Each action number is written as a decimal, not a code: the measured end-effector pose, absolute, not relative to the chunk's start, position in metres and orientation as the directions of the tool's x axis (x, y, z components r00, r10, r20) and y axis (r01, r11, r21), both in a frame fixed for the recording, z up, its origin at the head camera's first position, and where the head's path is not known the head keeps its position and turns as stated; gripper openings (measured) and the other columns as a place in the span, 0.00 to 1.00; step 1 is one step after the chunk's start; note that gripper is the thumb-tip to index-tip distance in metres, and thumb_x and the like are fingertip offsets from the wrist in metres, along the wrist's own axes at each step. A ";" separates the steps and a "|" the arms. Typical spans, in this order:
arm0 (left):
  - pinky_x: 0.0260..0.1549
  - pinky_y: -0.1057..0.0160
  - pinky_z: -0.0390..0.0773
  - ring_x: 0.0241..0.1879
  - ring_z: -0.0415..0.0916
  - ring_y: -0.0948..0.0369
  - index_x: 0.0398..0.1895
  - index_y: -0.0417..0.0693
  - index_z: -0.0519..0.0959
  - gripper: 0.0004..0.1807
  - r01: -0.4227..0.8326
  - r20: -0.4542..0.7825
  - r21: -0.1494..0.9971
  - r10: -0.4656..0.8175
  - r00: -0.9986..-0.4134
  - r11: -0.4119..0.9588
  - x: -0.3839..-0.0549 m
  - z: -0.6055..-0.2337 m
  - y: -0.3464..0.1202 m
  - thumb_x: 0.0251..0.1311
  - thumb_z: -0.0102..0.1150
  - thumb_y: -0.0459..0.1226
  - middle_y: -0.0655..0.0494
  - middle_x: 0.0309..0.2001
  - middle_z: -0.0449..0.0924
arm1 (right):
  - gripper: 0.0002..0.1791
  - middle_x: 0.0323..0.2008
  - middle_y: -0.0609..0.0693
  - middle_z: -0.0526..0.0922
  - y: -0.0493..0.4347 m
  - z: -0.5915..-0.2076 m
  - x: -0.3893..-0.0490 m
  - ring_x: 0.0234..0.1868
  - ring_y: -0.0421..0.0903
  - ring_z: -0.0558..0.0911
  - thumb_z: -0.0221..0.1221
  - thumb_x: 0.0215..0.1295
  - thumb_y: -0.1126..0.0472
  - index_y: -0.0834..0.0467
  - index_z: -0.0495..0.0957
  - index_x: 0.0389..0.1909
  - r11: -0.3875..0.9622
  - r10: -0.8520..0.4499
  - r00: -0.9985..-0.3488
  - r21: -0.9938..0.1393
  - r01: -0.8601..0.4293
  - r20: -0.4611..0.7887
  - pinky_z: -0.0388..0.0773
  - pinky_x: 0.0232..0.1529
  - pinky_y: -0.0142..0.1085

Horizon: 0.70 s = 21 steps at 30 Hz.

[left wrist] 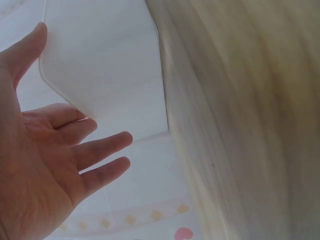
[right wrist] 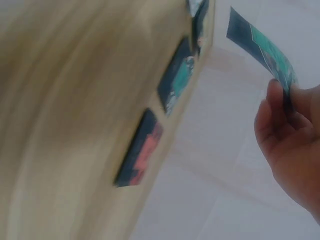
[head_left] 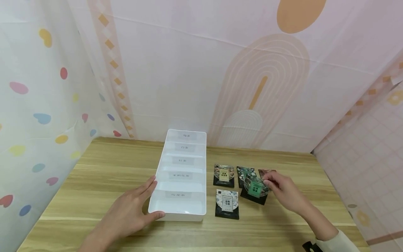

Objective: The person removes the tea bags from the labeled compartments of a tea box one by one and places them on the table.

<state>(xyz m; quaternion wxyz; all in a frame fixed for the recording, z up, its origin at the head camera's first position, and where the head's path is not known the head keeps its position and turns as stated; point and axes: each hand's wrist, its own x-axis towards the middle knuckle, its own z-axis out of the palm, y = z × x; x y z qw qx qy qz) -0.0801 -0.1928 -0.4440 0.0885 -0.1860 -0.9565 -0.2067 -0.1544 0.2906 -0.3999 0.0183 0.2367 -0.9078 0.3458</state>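
Note:
My left hand (head_left: 127,210) rests at the near left corner of a long white divided box (head_left: 181,206). In the left wrist view its thumb touches the box rim and the other fingers extend loosely along the side. My right hand (head_left: 288,192) pinches a black tea packet with a green label (head_left: 255,190) by one edge between thumb and fingers. In the right wrist view that packet (right wrist: 265,47) is lifted off the table and slightly bent. Beneath it lie a teal-labelled packet (right wrist: 176,77) and a red packet (right wrist: 140,150), both partly covered in the head view.
Between the box and my right hand lie a yellow-labelled packet (head_left: 224,175) and a white floral packet (head_left: 227,204). Each box compartment bears a printed label (head_left: 181,175). The wooden table (head_left: 104,164) meets patterned curtains (head_left: 176,77) at the back and sides.

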 end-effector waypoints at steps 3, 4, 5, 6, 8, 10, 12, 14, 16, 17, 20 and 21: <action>0.58 0.41 0.80 0.62 0.79 0.40 0.74 0.35 0.71 0.53 0.392 0.245 0.363 0.320 -0.915 0.845 -0.080 -0.444 -0.193 0.59 0.67 0.67 0.45 0.76 0.67 | 0.06 0.28 0.46 0.76 0.297 -0.404 -0.152 0.26 0.35 0.70 0.56 0.78 0.70 0.58 0.80 0.42 0.650 -0.413 -0.902 -0.654 -0.388 0.125 0.72 0.23 0.33; 0.58 0.41 0.80 0.62 0.79 0.40 0.74 0.35 0.71 0.53 0.392 0.244 0.363 0.320 -0.915 0.845 -0.080 -0.444 -0.193 0.59 0.67 0.67 0.45 0.76 0.67 | 0.05 0.28 0.47 0.75 0.299 -0.406 -0.151 0.25 0.35 0.70 0.56 0.78 0.70 0.59 0.79 0.41 0.645 -0.417 -0.902 -0.664 -0.378 0.109 0.72 0.23 0.33; 0.58 0.41 0.80 0.62 0.78 0.40 0.74 0.35 0.71 0.53 0.392 0.244 0.363 0.319 -0.916 0.845 -0.081 -0.444 -0.193 0.59 0.67 0.67 0.45 0.76 0.67 | 0.05 0.28 0.47 0.75 0.301 -0.408 -0.150 0.25 0.35 0.70 0.56 0.78 0.70 0.59 0.79 0.41 0.640 -0.423 -0.901 -0.673 -0.371 0.095 0.71 0.22 0.32; 0.58 0.41 0.80 0.62 0.78 0.40 0.74 0.35 0.71 0.53 0.392 0.245 0.363 0.319 -0.916 0.845 -0.081 -0.444 -0.193 0.59 0.67 0.67 0.45 0.76 0.67 | 0.05 0.27 0.47 0.75 0.303 -0.409 -0.150 0.25 0.35 0.70 0.56 0.78 0.70 0.59 0.79 0.41 0.635 -0.430 -0.898 -0.679 -0.369 0.086 0.71 0.22 0.32; 0.58 0.41 0.80 0.62 0.78 0.40 0.74 0.35 0.71 0.53 0.393 0.248 0.362 0.319 -0.915 0.845 -0.081 -0.445 -0.193 0.59 0.67 0.67 0.45 0.76 0.67 | 0.05 0.25 0.46 0.72 0.306 -0.413 -0.150 0.25 0.34 0.69 0.56 0.77 0.70 0.60 0.79 0.41 0.625 -0.446 -0.893 -0.692 -0.361 0.063 0.70 0.22 0.32; 0.57 0.41 0.80 0.62 0.79 0.40 0.74 0.35 0.71 0.53 0.394 0.252 0.362 0.318 -0.914 0.845 -0.081 -0.445 -0.193 0.59 0.67 0.67 0.45 0.76 0.68 | 0.04 0.25 0.45 0.71 0.309 -0.415 -0.151 0.24 0.35 0.69 0.57 0.77 0.70 0.60 0.79 0.41 0.619 -0.457 -0.889 -0.706 -0.345 0.034 0.69 0.22 0.31; 0.57 0.41 0.80 0.62 0.79 0.40 0.74 0.35 0.71 0.53 0.395 0.257 0.360 0.317 -0.913 0.845 -0.081 -0.445 -0.194 0.59 0.68 0.67 0.45 0.76 0.68 | 0.04 0.25 0.44 0.70 0.311 -0.418 -0.153 0.24 0.35 0.68 0.57 0.77 0.70 0.60 0.79 0.41 0.617 -0.464 -0.886 -0.716 -0.327 0.004 0.68 0.23 0.31; 0.57 0.41 0.80 0.62 0.79 0.40 0.74 0.35 0.71 0.53 0.395 0.259 0.361 0.317 -0.913 0.845 -0.081 -0.446 -0.194 0.59 0.68 0.67 0.45 0.76 0.68 | 0.05 0.25 0.44 0.69 0.312 -0.421 -0.156 0.24 0.35 0.67 0.57 0.77 0.70 0.60 0.78 0.40 0.621 -0.468 -0.883 -0.718 -0.314 -0.018 0.67 0.24 0.31; 0.57 0.41 0.80 0.62 0.79 0.40 0.74 0.35 0.71 0.53 0.395 0.259 0.361 0.317 -0.913 0.845 -0.081 -0.446 -0.194 0.59 0.68 0.67 0.45 0.76 0.68 | 0.05 0.25 0.44 0.69 0.313 -0.424 -0.158 0.25 0.35 0.67 0.57 0.77 0.70 0.60 0.79 0.40 0.627 -0.473 -0.881 -0.712 -0.315 -0.027 0.67 0.24 0.31; 0.57 0.41 0.80 0.62 0.79 0.40 0.74 0.35 0.71 0.53 0.396 0.258 0.361 0.318 -0.912 0.844 -0.081 -0.446 -0.194 0.59 0.67 0.67 0.45 0.76 0.68 | 0.05 0.25 0.44 0.69 0.313 -0.425 -0.160 0.25 0.35 0.67 0.57 0.77 0.71 0.60 0.79 0.40 0.633 -0.476 -0.879 -0.704 -0.322 -0.025 0.67 0.24 0.31; 0.58 0.41 0.80 0.62 0.79 0.40 0.74 0.35 0.71 0.54 0.398 0.257 0.362 0.320 -0.912 0.843 -0.081 -0.445 -0.194 0.59 0.67 0.67 0.44 0.76 0.68 | 0.05 0.27 0.43 0.73 0.312 -0.429 -0.164 0.26 0.34 0.67 0.58 0.76 0.70 0.60 0.81 0.41 0.665 -0.487 -0.874 -0.649 -0.371 0.001 0.68 0.26 0.32; 0.58 0.41 0.80 0.62 0.79 0.40 0.74 0.35 0.71 0.54 0.397 0.257 0.362 0.319 -0.912 0.843 -0.081 -0.445 -0.194 0.59 0.67 0.67 0.44 0.76 0.68 | 0.05 0.28 0.43 0.74 0.311 -0.430 -0.166 0.27 0.34 0.68 0.58 0.76 0.69 0.59 0.81 0.41 0.678 -0.490 -0.872 -0.625 -0.387 0.009 0.68 0.27 0.32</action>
